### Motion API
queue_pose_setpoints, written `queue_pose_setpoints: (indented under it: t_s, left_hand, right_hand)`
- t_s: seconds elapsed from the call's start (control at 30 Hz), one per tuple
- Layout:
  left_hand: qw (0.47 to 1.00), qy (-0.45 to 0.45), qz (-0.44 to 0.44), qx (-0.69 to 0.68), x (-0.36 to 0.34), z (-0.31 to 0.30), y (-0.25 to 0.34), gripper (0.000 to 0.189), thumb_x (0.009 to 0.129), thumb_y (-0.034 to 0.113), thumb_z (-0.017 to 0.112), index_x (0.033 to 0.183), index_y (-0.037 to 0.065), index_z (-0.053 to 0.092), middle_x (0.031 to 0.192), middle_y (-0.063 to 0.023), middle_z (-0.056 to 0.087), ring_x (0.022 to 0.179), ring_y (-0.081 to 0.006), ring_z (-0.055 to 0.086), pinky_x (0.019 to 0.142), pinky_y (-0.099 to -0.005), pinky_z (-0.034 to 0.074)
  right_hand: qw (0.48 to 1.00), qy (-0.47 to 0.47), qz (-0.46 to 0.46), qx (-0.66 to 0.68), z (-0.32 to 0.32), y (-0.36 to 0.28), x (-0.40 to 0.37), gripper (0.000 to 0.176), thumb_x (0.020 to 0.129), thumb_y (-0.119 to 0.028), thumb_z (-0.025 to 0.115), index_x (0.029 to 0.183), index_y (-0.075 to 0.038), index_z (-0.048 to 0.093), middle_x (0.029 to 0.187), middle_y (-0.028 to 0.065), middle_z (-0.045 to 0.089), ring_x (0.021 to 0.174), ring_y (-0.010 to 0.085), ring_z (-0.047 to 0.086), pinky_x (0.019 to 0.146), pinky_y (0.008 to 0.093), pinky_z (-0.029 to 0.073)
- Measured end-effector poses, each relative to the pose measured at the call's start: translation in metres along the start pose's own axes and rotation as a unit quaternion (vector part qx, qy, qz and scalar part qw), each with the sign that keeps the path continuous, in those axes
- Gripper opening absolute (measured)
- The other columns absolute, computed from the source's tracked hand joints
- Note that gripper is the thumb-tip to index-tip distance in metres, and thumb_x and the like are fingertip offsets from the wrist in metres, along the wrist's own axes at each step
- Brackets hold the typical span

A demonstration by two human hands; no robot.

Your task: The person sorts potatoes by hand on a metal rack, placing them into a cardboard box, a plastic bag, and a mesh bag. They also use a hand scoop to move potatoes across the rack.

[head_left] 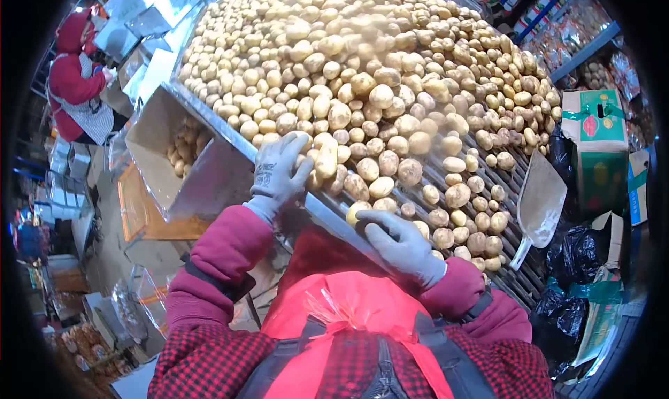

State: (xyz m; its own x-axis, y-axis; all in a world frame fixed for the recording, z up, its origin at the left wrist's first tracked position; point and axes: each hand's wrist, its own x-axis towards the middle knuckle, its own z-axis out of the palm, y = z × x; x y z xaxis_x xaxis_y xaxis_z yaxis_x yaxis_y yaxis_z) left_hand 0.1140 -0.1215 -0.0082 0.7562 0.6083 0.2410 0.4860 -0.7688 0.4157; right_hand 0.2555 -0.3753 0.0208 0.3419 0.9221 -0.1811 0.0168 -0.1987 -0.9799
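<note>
Your left hand (277, 172) is spread flat on the potatoes (362, 71), right hand (403, 242) pinching one potato (357, 211). Box (157, 131) at 9 o'clock looks barely filled; heap's still huge.

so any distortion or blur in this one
Head view: strong fisheye, the table edge curves and a black ring frames it; light is even, no hard glare; far potatoes look a bit soft and pale, while the left hand and right hand are sharp.
</note>
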Motion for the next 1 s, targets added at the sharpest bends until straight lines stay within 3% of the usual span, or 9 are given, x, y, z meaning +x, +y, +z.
queue_pose_setpoints:
  t_s: [0.07,0.17,0.3,0.4,0.7,0.8,0.87,0.9,1.0]
  left_hand:
    - [0.993,0.07,0.086,-0.051,0.021,0.003,-0.004,0.044,0.092,0.023,0.068,0.134,0.009,0.064,0.131,-0.0187,0.066,0.123,-0.0375,0.06,0.109,-0.0481,0.044]
    - [0.979,0.072,0.189,-0.034,0.09,-0.004,0.018,0.058,0.081,0.013,0.074,0.138,0.01,0.061,0.132,-0.0174,0.064,0.118,-0.0365,0.061,0.101,-0.0478,0.047]
    - [0.964,-0.082,0.247,0.053,0.181,0.034,0.024,0.073,0.076,0.007,0.069,0.146,0.017,0.052,0.146,-0.0121,0.052,0.126,-0.0342,0.054,0.107,-0.0469,0.042]
    - [0.954,-0.146,0.238,0.108,0.221,0.069,0.022,0.057,0.079,0.016,0.068,0.135,0.02,0.058,0.129,-0.0088,0.057,0.116,-0.031,0.058,0.094,-0.0476,0.048]
    - [0.959,-0.109,0.258,0.039,0.241,0.087,0.014,0.053,0.077,0.028,0.078,0.127,0.019,0.064,0.113,-0.0086,0.063,0.103,-0.0322,0.061,0.086,-0.0453,0.051]
    - [0.962,-0.11,0.16,-0.194,0.227,0.072,0.018,0.041,0.084,0.028,0.08,0.122,0.016,0.07,0.117,-0.0094,0.068,0.111,-0.0297,0.064,0.097,-0.0407,0.051]
    - [0.874,-0.188,-0.105,-0.435,0.203,0.041,0.038,0.038,0.092,0.03,0.076,0.126,0.012,0.069,0.12,-0.0048,0.069,0.11,-0.0186,0.064,0.096,-0.0349,0.051]
    - [0.827,-0.173,-0.106,-0.524,0.197,0.044,0.033,0.035,0.1,0.029,0.068,0.127,0.007,0.069,0.12,-0.002,0.068,0.108,-0.0113,0.062,0.094,-0.0302,0.051]
    - [0.745,-0.14,-0.216,-0.615,0.169,0.026,0.032,0.028,0.103,0.028,0.064,0.124,0.01,0.071,0.109,0.0003,0.07,0.1,-0.0099,0.063,0.08,-0.0241,0.052]
  right_hand:
    - [0.997,-0.004,0.072,0.002,-0.02,-0.02,0.019,0.031,0.103,-0.01,0.056,0.133,-0.001,0.064,0.117,0.0065,0.068,0.107,0.0121,0.062,0.095,0.028,0.05]
    - [0.98,0.166,-0.076,-0.077,-0.045,-0.042,0.086,0.03,0.101,-0.014,0.06,0.127,-0.001,0.067,0.103,0.0062,0.072,0.095,0.0111,0.066,0.085,0.0281,0.053]
    - [0.926,0.249,-0.137,-0.251,-0.1,-0.036,0.225,0.045,0.098,-0.033,0.06,0.138,-0.011,0.063,0.132,0.0162,0.066,0.122,0.03,0.064,0.106,0.0394,0.048]
    - [0.885,0.162,-0.132,-0.416,-0.133,-0.014,0.303,0.047,0.097,-0.039,0.061,0.136,-0.013,0.064,0.134,0.0166,0.065,0.128,0.0328,0.058,0.111,0.0422,0.044]
    - [0.932,0.161,-0.116,-0.302,-0.159,0.018,0.319,0.044,0.097,-0.042,0.064,0.127,-0.01,0.069,0.124,0.0168,0.07,0.118,0.0351,0.065,0.104,0.0418,0.049]
    - [0.948,0.185,-0.115,-0.231,-0.15,0.018,0.306,0.043,0.097,-0.042,0.067,0.124,-0.008,0.071,0.119,0.0146,0.073,0.11,0.0293,0.069,0.098,0.0378,0.052]
    - [0.963,0.265,-0.038,0.016,-0.14,0.004,0.289,0.042,0.1,-0.041,0.066,0.122,-0.005,0.072,0.113,0.0087,0.074,0.103,0.0196,0.068,0.092,0.0321,0.054]
    - [0.937,0.241,-0.247,-0.046,-0.139,-0.003,0.281,0.038,0.103,-0.035,0.065,0.12,-0.001,0.072,0.11,0.0043,0.072,0.099,0.0124,0.065,0.087,0.0275,0.055]
    - [0.97,0.177,-0.025,0.164,-0.126,-0.037,0.247,0.035,0.106,-0.029,0.061,0.124,0.001,0.07,0.111,0.0034,0.072,0.103,0.0102,0.064,0.089,0.0252,0.052]
